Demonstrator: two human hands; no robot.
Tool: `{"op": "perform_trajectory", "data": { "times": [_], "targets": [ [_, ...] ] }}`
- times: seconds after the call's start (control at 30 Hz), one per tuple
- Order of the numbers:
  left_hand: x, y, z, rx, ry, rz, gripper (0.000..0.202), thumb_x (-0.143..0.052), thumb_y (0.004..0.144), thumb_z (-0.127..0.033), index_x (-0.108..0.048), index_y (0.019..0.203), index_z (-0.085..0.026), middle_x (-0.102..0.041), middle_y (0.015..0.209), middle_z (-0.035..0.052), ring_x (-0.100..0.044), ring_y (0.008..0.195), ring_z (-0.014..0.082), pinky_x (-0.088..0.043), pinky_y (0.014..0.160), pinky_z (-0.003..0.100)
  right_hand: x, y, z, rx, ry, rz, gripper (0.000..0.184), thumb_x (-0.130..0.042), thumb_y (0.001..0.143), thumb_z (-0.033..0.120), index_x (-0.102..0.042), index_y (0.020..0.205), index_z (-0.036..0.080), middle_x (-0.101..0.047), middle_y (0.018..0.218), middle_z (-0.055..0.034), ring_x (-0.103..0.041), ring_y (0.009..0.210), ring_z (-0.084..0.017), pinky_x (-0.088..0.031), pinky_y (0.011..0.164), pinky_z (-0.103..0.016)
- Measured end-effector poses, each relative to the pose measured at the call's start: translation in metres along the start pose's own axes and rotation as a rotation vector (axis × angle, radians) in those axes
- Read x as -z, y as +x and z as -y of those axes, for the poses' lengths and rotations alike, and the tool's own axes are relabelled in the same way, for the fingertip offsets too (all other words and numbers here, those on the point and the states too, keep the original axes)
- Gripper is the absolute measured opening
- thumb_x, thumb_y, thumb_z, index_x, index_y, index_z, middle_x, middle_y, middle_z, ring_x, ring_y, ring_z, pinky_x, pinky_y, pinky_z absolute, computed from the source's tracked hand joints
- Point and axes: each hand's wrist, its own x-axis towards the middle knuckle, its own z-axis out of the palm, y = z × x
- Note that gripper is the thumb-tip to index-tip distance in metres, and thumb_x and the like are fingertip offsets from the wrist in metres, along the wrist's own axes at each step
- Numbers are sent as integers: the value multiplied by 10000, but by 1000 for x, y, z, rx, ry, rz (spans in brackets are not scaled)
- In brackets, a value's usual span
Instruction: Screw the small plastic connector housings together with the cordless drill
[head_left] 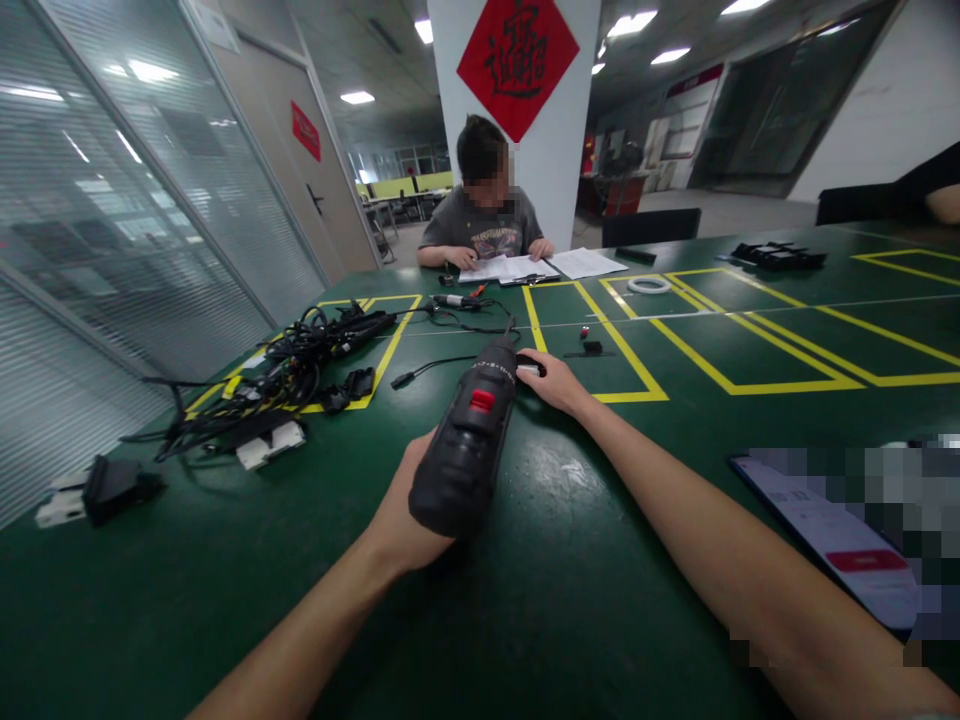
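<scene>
My left hand [401,520] is wrapped round the handle of a black electric screwdriver [469,440] with a red switch, its tip pointing away from me over the green table [562,560]. My right hand [551,380] lies farther out, fingers curled on a small black and white part [527,366] right at the tool's tip. A thin black cable [435,370] runs left from that spot. Beyond the hand lie a small black piece [591,348] and a tiny red piece [584,331] inside a yellow-taped box.
A tangle of black cables and adapters [300,360] covers the left side, with more power bricks [105,490] near the left edge. A person [486,215] sits at the far side with papers [540,266]. A phone [832,540] lies at right. White tape roll [649,285] and black parts [776,256] sit farther back.
</scene>
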Motion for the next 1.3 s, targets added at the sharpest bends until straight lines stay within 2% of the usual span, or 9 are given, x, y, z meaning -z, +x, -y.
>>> {"op": "perform_trajectory", "data": {
  "times": [0.07, 0.17, 0.23, 0.33, 0.67, 0.83, 1.0, 1.13, 1.3],
  "targets": [
    [4, 1, -1, -120, 127, 78, 417, -660, 802, -366, -619, 1174, -180, -714, 993, 85, -661, 929, 256, -523, 830, 392, 0, 1, -2, 4, 11, 7, 365, -615, 867, 325, -691, 1199, 196, -719, 1174, -86, -656, 1067, -260, -483, 995, -402],
    [1, 1, -6, -193, 320, 254, 711, -689, 781, -385, -463, 1437, -232, -694, 1196, 116, -652, 1093, 310, -506, 919, 424, 0, 1, -2, -14, 33, 15, 374, -624, 858, 317, -687, 1207, 198, -717, 1194, -78, -650, 1106, -260, -473, 1022, -408],
    [-6, -1, -8, -196, 440, 354, 834, -697, 767, -391, -356, 1517, -262, -676, 1262, 122, -661, 1109, 316, -507, 922, 418, 1, 0, -1, -15, 33, 11, 390, -623, 859, 313, -683, 1223, 188, -702, 1240, -85, -634, 1146, -261, -452, 1053, -409],
    [-16, -4, -8, -190, 578, 455, 884, -697, 760, -399, -303, 1542, -275, -651, 1315, 129, -681, 1080, 315, -516, 893, 406, 2, 0, 0, -11, 44, 9, 391, -601, 880, 321, -686, 1237, 187, -689, 1282, -91, -623, 1180, -259, -435, 1075, -402],
    [-10, -9, -22, -179, 644, 568, 864, -675, 775, -414, -290, 1536, -270, -680, 1244, 106, -695, 1005, 299, -505, 828, 384, 2, 5, -13, -73, 163, -2, 399, -525, 942, 375, -699, 1263, 214, -676, 1330, -74, -594, 1246, -253, -394, 1112, -405],
    [-13, -12, -31, -167, 692, 651, 868, -661, 766, -378, -283, 1536, -249, -666, 1256, 116, -690, 998, 306, -504, 802, 391, 5, 12, -25, -215, 491, -11, 425, -542, 925, 443, -712, 1243, 216, -715, 1248, -60, -633, 1177, -266, -426, 1079, -428],
    [-9, -13, -32, -146, 708, 614, 841, -632, 795, -405, -273, 1538, -249, -657, 1279, 122, -685, 1009, 312, -510, 824, 413, 12, 16, -27, -368, 753, 34, 462, -479, 948, 406, -649, 1296, 155, -741, 1168, -104, -706, 1028, -230, -497, 989, -389],
    [-12, -12, -26, -161, 777, 597, 787, -597, 816, -375, -305, 1529, -217, -659, 1240, 147, -694, 902, 307, -512, 751, 419, 19, 14, -19, -391, 748, 68, 471, -409, 988, 439, -636, 1293, 161, -716, 1241, -114, -687, 1097, -222, -484, 1006, -375],
    [-23, -13, -16, -175, 748, 648, 803, -621, 783, -284, -325, 1525, -205, -653, 1217, 147, -684, 922, 307, -530, 769, 424, 20, 12, -16, -356, 724, 91, 408, -566, 917, 449, -721, 1161, 161, -728, 1217, -103, -673, 1111, -225, -476, 1008, -361]
  ]
}}
